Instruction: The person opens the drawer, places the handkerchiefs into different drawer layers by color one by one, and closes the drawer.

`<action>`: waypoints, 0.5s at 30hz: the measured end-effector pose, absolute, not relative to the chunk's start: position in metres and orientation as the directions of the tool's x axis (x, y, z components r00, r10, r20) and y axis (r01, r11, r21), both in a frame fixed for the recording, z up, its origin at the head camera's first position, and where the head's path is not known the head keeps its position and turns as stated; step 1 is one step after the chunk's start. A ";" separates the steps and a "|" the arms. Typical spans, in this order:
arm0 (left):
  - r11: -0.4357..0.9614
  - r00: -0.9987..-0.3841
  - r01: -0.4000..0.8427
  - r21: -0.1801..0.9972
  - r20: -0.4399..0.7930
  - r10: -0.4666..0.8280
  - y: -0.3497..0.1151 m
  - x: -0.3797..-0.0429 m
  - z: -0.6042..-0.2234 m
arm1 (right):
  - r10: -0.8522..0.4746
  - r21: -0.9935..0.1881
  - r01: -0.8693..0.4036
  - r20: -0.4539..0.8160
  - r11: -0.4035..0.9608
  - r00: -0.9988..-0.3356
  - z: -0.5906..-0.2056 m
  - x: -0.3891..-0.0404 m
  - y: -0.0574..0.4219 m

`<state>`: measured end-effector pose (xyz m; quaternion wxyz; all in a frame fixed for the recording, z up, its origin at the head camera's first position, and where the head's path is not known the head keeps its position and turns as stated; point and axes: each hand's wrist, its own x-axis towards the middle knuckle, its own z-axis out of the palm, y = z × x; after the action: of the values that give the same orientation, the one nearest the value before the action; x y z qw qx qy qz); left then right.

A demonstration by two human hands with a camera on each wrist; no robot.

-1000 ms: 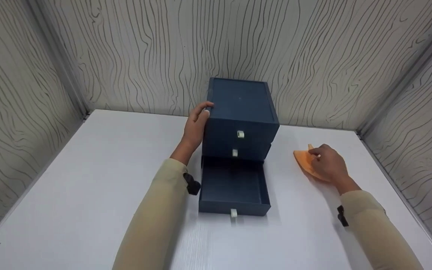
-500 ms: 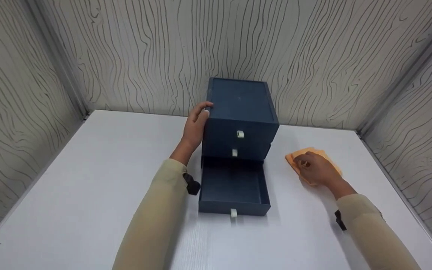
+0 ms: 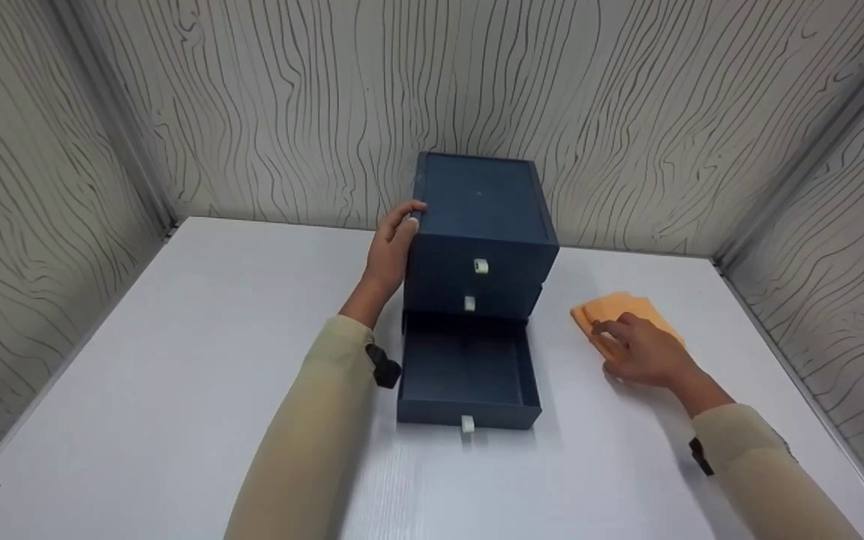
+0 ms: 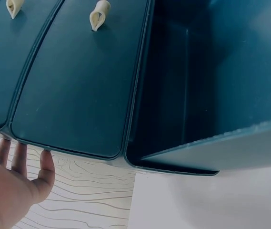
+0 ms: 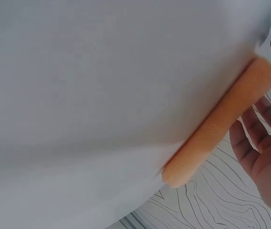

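A dark blue drawer unit (image 3: 481,199) stands near the back wall, its bottom drawer (image 3: 469,367) pulled out with nothing inside. My left hand (image 3: 391,251) rests on the unit's left side near the top, fingertips against the edge; the left wrist view shows those fingers (image 4: 45,167) touching the side wall. To the right of the unit lies a folded orange cloth (image 3: 619,304), seen edge-on as a thick fold (image 5: 216,126) in the right wrist view. Over its near side is my right hand (image 3: 649,352), fingers loosely bent and apart, pinching nothing.
Two upper drawers are closed, with small pale pull tabs (image 3: 481,266) on their fronts. A white table (image 3: 252,315) carries everything. Wood-grain patterned panels (image 3: 312,97) enclose it at the back and both sides.
My right hand shifted the cloth left and laid it down folded, then let go and drew slightly back toward me. The left hand stays on the unit.
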<state>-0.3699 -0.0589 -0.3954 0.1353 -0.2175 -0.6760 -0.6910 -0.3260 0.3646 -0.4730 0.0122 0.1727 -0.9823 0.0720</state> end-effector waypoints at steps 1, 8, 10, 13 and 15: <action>-0.043 -0.868 0.483 0.875 0.485 0.106 -0.059 -0.370 -0.396 | -0.335 -0.127 -0.338 0.047 0.933 -0.941 -0.473 -0.325 0.366; -0.068 -0.876 0.467 0.882 0.471 0.102 -0.060 -0.370 -0.396 | -0.353 -0.094 -0.359 0.074 0.929 -0.933 -0.475 -0.320 0.372; -0.073 -0.878 0.464 0.883 0.469 0.097 -0.060 -0.370 -0.397 | -0.358 -0.098 -0.364 0.074 0.926 -0.931 -0.476 -0.320 0.373; -0.071 -0.872 0.476 0.877 0.481 0.095 -0.059 -0.370 -0.397 | -0.362 -0.107 -0.368 0.069 0.924 -0.930 -0.476 -0.319 0.373; -0.060 -0.868 0.485 0.873 0.488 0.094 -0.059 -0.370 -0.397 | -0.366 -0.116 -0.371 0.062 0.921 -0.929 -0.476 -0.318 0.373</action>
<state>-0.3700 -0.0586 -0.3969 0.1403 -0.2158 -0.6711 -0.6952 -0.3181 0.3730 -0.4760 0.0194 0.1878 -0.9800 0.0632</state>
